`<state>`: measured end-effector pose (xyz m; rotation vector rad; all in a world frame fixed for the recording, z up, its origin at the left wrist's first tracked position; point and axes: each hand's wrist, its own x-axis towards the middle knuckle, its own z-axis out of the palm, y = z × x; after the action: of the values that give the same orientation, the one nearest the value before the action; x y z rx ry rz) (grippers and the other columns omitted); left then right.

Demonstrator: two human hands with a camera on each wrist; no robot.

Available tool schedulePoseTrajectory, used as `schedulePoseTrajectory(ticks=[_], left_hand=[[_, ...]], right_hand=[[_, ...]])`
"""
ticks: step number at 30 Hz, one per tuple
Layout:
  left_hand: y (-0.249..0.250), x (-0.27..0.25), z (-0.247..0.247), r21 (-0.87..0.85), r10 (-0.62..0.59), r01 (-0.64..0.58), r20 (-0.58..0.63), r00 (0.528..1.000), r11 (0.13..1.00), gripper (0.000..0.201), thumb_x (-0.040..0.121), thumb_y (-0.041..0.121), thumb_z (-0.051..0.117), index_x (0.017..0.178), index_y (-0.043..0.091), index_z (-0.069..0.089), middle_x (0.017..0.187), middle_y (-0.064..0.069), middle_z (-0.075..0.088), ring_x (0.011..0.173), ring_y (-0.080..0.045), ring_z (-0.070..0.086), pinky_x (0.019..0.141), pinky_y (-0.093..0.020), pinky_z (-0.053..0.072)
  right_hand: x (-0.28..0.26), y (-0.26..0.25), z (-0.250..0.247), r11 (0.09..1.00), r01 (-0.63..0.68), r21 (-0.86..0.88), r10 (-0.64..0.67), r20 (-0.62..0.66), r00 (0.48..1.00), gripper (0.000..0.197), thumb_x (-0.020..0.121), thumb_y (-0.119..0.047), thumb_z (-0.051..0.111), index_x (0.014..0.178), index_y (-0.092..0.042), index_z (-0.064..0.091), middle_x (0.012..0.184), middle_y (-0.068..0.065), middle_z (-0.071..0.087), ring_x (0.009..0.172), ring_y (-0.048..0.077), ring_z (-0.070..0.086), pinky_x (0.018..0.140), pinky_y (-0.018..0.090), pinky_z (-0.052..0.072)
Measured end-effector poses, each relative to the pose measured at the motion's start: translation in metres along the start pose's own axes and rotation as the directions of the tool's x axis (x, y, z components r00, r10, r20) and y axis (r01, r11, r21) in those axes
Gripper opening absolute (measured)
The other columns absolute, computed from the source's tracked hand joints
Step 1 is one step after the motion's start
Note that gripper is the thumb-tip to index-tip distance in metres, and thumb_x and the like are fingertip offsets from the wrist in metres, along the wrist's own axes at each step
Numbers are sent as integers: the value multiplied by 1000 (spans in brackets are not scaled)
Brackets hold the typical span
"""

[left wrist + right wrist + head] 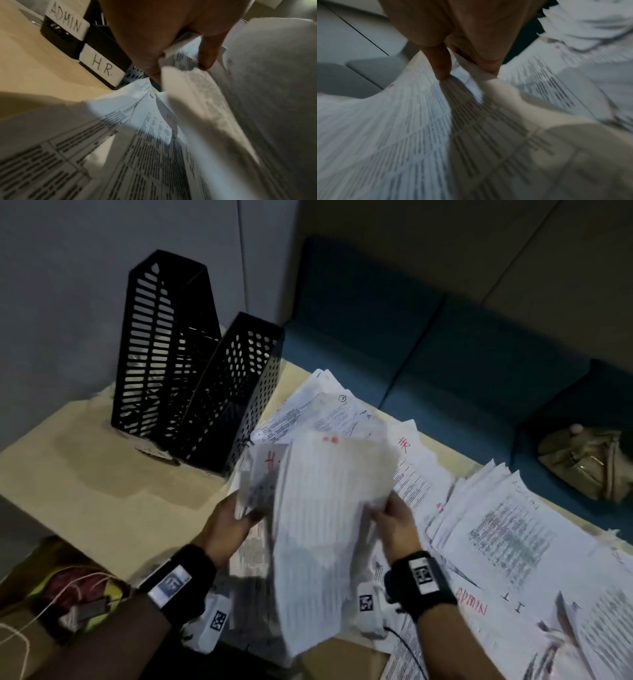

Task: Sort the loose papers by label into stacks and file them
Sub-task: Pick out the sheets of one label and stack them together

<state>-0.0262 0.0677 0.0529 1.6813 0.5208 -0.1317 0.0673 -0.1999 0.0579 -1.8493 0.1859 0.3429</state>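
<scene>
Both hands hold a sheaf of printed papers (329,508) above the table, blurred by motion. My left hand (236,515) grips its left edge, thumb and fingers pinching the sheets (180,63). My right hand (390,515) pinches the right edge (471,75). Red handwriting marks the top of the held sheets. Two black perforated file holders (191,385) stand at the table's back left, labelled ADMIN (67,23) and H.R. (102,67). Loose papers (329,412) lie behind the sheaf. A stack (507,529) lies to the right, with a red ADMIN label (471,601) near it.
The beige table (85,474) ends near a grey wall. A teal sofa (445,354) runs behind the table, with a tan bag (589,460) on it. A cardboard box (61,594) with cables sits at lower left.
</scene>
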Motion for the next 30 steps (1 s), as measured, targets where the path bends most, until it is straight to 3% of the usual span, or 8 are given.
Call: schedulePoseTrajectory(ticks=[3,7,12,16,20,22,27,30], left_hand=[[-3,-3,12,-105,0,7,62,998,994,20,93,13,59,111,17,65,94,13,73,95,-11,67,89,-39,52],[-6,-6,13,-304,-55,103,162,985,947,52,81,63,57,125,36,56,121,7,67,116,-20,61,99,-49,47],[1,12,3,-306,184,-138,127,975,942,99,65,59,74,145,46,16,146,20,38,131,-3,44,103,-31,44],[12,25,8,57,255,-262,96,962,964,77,89,15,64,136,60,22,140,15,45,125,7,45,105,-28,40],[16,29,16,-185,182,-160,107,978,970,58,94,3,54,135,39,36,136,11,50,133,-14,44,106,-28,40],[23,34,12,-203,253,-222,142,957,954,60,93,5,56,139,37,34,143,8,44,132,-7,41,102,-18,41],[23,42,12,-147,182,-145,286,941,979,20,88,25,58,107,23,62,116,14,63,117,-15,58,104,-40,44],[2,32,13,-218,159,-111,216,963,970,41,83,52,60,98,14,60,110,-4,65,109,-24,60,100,-40,41]], right_hand=[[1,29,25,991,-120,-67,122,38,992,30,77,-22,63,106,-15,62,103,9,69,99,27,63,93,45,49],[-10,29,45,975,-120,-185,139,98,985,25,84,-19,56,109,-19,55,97,0,69,93,23,65,87,45,53],[-18,21,47,979,-119,-165,134,83,987,25,91,-7,49,112,-20,50,101,0,68,96,25,65,85,44,54],[-3,3,39,987,0,-160,20,122,992,60,86,-15,66,136,-15,33,123,1,55,101,18,60,82,32,53],[22,-8,35,960,50,-275,-30,78,997,75,80,-12,71,142,-23,28,140,3,45,127,22,45,106,42,40],[25,-7,36,945,63,-321,-25,120,992,71,82,-12,68,141,-25,30,141,5,46,128,26,46,106,48,41],[16,4,38,975,56,-214,-26,140,990,84,83,-9,66,145,-39,18,149,3,37,130,27,45,103,53,42],[12,10,39,956,57,-288,-13,153,988,70,89,-18,61,141,-45,25,129,-1,53,111,25,59,94,49,50]])
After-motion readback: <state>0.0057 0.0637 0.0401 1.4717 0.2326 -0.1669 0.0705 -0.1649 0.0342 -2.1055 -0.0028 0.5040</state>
